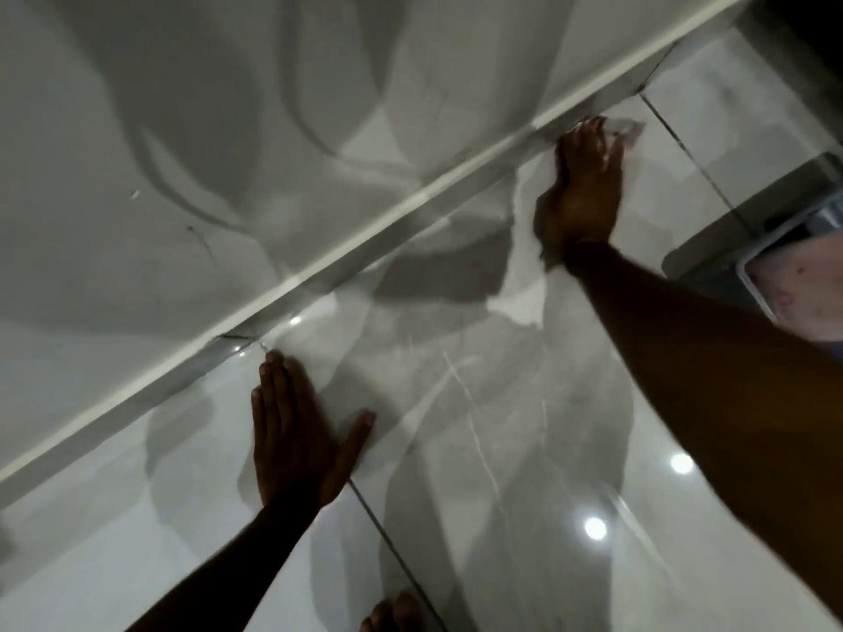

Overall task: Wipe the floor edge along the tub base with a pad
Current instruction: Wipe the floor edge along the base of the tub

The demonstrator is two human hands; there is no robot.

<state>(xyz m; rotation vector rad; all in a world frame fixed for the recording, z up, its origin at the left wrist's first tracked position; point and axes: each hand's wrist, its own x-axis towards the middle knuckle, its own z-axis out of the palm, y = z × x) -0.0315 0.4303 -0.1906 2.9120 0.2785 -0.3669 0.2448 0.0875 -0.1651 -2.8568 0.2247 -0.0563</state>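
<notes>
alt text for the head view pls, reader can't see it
The right hand presses a pale pad onto the glossy floor tiles beside the white tub base. The left hand lies flat on the floor, fingers spread.

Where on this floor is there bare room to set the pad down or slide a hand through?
Bare tile lies between the left hand and the right hand, bordered by the tub base. It is crowded at the far right, where the right hand presses the pad near a tray.

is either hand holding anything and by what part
The right hand presses a pale, blurred pad under its fingertips; the exact grip is unclear. The left hand lies flat, empty.
</notes>
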